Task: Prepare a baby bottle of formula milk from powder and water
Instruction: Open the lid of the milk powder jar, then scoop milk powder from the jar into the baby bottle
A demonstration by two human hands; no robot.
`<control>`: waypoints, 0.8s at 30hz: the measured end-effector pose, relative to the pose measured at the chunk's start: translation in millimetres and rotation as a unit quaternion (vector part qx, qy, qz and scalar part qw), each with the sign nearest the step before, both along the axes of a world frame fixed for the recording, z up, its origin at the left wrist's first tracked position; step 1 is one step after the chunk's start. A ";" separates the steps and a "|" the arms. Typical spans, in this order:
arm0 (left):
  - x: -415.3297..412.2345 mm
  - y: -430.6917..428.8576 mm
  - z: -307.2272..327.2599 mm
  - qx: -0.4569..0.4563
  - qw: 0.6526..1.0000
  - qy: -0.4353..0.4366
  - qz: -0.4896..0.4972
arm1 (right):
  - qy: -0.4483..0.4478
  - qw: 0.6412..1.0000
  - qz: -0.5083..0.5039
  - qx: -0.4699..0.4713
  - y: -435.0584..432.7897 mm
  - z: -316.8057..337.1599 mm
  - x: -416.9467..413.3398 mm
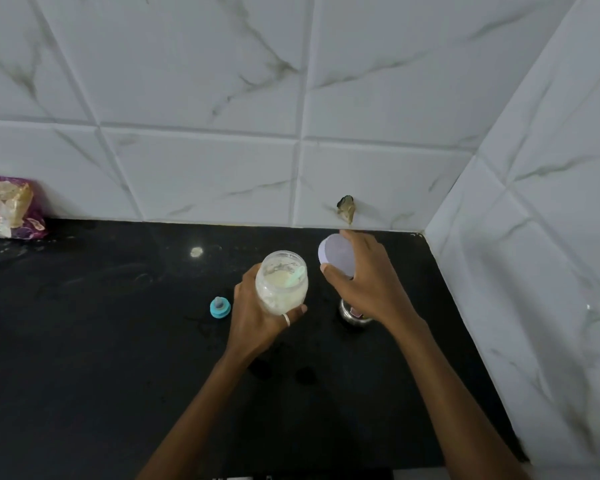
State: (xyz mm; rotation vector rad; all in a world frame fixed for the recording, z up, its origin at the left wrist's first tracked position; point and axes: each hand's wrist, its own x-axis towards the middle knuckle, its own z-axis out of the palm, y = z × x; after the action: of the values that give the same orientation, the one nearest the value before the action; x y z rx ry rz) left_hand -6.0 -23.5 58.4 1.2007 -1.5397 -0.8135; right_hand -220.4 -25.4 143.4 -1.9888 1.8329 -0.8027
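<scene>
My left hand (257, 317) grips a clear plastic jar (282, 283) of pale formula powder, held above the black counter (101, 341) with its mouth uncovered. A light green scoop (297, 276) rests inside the jar. My right hand (364, 282) holds the jar's round lavender lid (336, 255), tilted, just right of the jar. Under my right hand stands a shiny steel vessel (350, 311), mostly hidden. A blue bottle cap with a teat (219, 307) lies on the counter left of my left hand. The bottle body is not visible.
White marble-pattern tiled walls meet at a corner on the right, close to my right arm. A purple food packet (9, 207) leans against the wall at the far left. A small pale spot of powder (196, 251) lies on the counter behind the jar.
</scene>
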 end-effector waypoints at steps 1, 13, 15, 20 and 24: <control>2.6 6.2 -4.4 0.006 1.000 -0.004 0.003 | 0.002 1.000 -0.015 0.006 6.7 -12.6 -4.1; 10.5 57.0 -40.1 0.073 0.997 -0.037 0.013 | 0.070 0.984 -0.061 0.154 83.7 -155.4 -3.4; 9.7 59.1 -44.9 0.077 0.996 -0.038 0.014 | 0.083 0.981 -0.048 0.168 86.0 -168.0 0.1; 6.0 64.9 -46.4 0.083 0.995 -0.043 0.027 | 0.104 0.975 -0.037 0.193 86.3 -186.4 0.6; 4.9 69.2 -49.7 0.086 0.995 -0.039 0.033 | 0.107 0.975 -0.032 0.191 86.6 -197.4 -4.6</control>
State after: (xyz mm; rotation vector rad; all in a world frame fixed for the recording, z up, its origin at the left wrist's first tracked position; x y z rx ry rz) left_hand -1.1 45.7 8.8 1.4161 -1.5089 -0.8786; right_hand -225.0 61.2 -54.0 -1.8268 1.9962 -0.2278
